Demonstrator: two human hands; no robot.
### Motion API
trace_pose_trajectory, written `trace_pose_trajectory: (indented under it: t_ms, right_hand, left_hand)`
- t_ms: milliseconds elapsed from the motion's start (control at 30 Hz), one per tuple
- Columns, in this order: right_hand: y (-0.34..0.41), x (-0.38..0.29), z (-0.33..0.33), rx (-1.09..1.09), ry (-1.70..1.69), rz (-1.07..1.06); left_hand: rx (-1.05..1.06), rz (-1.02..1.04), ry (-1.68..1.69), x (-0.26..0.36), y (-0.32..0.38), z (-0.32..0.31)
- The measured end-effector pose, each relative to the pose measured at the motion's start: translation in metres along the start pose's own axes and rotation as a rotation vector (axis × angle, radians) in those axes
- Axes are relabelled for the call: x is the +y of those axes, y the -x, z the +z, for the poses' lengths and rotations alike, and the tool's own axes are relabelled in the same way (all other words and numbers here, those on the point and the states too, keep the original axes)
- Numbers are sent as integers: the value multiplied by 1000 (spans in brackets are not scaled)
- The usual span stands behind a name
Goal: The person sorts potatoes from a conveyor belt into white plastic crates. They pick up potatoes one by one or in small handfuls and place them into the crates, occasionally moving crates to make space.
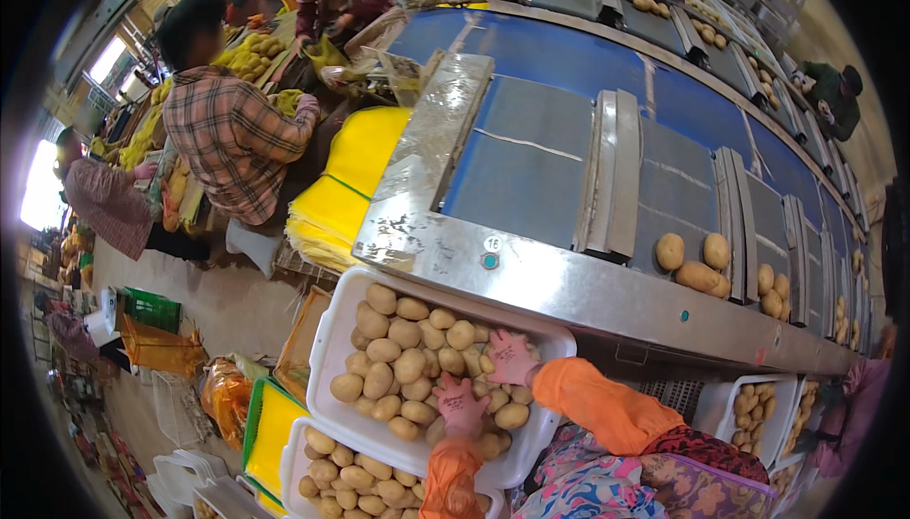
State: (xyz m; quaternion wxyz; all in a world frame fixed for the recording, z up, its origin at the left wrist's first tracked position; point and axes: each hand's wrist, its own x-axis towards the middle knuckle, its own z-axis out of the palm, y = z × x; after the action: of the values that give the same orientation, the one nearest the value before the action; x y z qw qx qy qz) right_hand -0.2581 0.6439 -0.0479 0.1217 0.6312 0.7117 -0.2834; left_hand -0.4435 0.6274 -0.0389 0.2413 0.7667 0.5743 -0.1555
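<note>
A white plastic crate (334, 334) full of potatoes (409, 365) is directly before me, beside the metal sorting machine. My left hand (462, 407), in a pink glove, lies on the potatoes near the crate's lower side with its fingers spread. Farther right, my right hand (510, 359) rests on the potatoes close to the machine, its gloved fingers also apart. Neither hand has a potato lifted out. Orange sleeves cover both forearms.
A second white crate (291, 455) of potatoes adjoins the first. Yellow mesh bags (362, 156) are stacked left of the machine's steel frame (426, 242). Potatoes sit on a grey conveyor lane (675, 192). A person in a plaid shirt (227, 135) stands at a packing table.
</note>
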Motion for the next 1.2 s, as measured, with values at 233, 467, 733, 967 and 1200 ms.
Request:
trace_pose_trajectory:
  t_ms: [233,467,733,967,1200]
  right_hand:
    - [23,0,-28,-36,-298,-18]
    - [145,10,-134,-264,-1751,-97]
    - [101,111,-297,849,-852,-193]
    - [27,153,-254,879,-45,7]
    - [151,87,-227,866,-458,-352]
  left_hand:
    - [326,8,634,-1,39,-29]
    - [540,76,1660,4,86,-104]
    - [771,411,956,134,-92,-284]
    - [733,689,124,174,-167,-257]
    - [532,422,529,61,21,-203]
